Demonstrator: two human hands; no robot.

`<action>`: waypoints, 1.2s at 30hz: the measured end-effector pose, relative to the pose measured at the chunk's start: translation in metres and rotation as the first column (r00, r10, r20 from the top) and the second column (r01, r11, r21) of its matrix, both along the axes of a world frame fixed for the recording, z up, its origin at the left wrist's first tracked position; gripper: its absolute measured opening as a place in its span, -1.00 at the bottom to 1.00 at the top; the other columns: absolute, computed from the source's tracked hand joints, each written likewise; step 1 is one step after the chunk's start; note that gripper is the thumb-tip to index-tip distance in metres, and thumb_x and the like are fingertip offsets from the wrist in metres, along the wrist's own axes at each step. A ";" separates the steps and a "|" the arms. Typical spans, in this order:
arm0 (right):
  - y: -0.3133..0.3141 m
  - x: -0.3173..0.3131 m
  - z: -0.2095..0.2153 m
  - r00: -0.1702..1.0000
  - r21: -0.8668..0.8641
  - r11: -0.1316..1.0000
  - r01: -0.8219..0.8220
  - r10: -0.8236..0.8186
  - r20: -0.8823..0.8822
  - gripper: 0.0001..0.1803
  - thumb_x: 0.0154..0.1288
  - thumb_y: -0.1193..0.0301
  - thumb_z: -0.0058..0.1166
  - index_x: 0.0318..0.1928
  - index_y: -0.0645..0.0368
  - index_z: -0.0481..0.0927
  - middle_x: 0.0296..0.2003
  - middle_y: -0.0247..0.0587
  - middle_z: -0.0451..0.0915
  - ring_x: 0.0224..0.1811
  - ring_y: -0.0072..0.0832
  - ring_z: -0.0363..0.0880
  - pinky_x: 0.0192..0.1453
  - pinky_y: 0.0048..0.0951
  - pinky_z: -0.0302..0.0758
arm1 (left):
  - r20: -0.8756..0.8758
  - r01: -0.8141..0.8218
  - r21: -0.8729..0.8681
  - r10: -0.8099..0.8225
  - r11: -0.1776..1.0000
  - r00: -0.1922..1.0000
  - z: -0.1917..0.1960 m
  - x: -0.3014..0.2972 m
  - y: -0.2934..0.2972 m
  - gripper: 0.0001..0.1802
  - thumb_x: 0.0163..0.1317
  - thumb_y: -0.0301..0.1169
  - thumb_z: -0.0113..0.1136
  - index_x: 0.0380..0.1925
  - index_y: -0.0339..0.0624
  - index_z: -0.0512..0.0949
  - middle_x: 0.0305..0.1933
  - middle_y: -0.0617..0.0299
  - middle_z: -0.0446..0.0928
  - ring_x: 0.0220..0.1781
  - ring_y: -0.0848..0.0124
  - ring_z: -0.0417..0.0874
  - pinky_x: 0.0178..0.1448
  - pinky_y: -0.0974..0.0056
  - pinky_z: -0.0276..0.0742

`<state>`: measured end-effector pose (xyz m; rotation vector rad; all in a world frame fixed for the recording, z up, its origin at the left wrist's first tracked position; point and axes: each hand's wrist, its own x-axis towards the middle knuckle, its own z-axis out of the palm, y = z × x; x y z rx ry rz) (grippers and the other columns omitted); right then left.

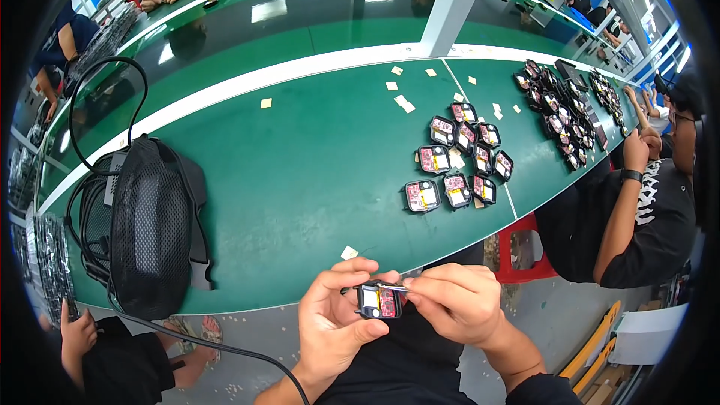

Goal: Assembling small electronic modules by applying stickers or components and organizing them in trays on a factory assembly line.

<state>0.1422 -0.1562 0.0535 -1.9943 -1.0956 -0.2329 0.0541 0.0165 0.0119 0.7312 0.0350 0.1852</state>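
Observation:
My left hand (322,322) holds a small black device housing (388,303) by its edges, just off the table's near edge. Its open side faces up and shows a red circuit board beside a white block. Pinched in my right hand (461,300) is a slim metal tool (391,286), its tip over the top edge of the housing; its exact kind is hard to make out. Beyond my hands, several similar open housings (421,196) lie grouped on the green table (300,180), with red boards and white parts showing.
At left on the table stands a black mesh bag (154,225) with a black cable (217,345) running toward me. Paper bits (349,253) are scattered about. More black housings (559,116) pile up at right, near a seated person (645,210). A grey post (454,7) rises beyond.

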 end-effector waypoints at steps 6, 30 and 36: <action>0.002 -0.002 -0.002 1.000 0.003 1.000 0.019 -0.019 0.006 -0.71 0.03 0.58 0.40 -0.17 0.22 0.71 -0.37 -0.26 0.68 -0.54 -0.46 0.64 -0.53 -0.50 0.51 | -0.004 0.012 0.021 -0.012 1.000 1.000 -0.001 -0.001 -0.001 -0.39 0.06 -0.58 0.53 0.12 -0.24 0.47 0.35 -0.04 0.34 0.34 0.01 0.54 0.37 0.03 0.58; 0.005 -0.008 -0.004 0.977 -0.101 0.990 0.101 -0.079 0.200 -0.71 -0.03 0.60 0.36 -0.21 0.23 0.70 -0.39 -0.27 0.68 -0.58 -0.49 0.61 -0.56 -0.49 0.51 | -0.031 -0.036 0.034 0.037 0.999 0.999 0.003 0.000 -0.006 -0.40 0.09 -0.71 0.45 0.15 -0.32 0.46 0.36 -0.03 0.32 0.35 0.00 0.52 0.37 0.05 0.61; 0.001 -0.002 0.007 0.958 -0.037 0.997 0.071 -0.078 -0.276 -0.78 0.17 0.60 0.32 -0.15 0.26 0.67 -0.30 -0.18 0.65 -0.42 -0.42 0.66 -0.39 -0.51 0.57 | 0.131 -0.164 0.290 0.131 0.943 0.983 0.009 -0.001 -0.006 -0.47 0.06 -0.75 0.44 0.07 -0.32 0.54 0.26 -0.04 0.40 0.32 0.03 0.55 0.28 0.08 0.70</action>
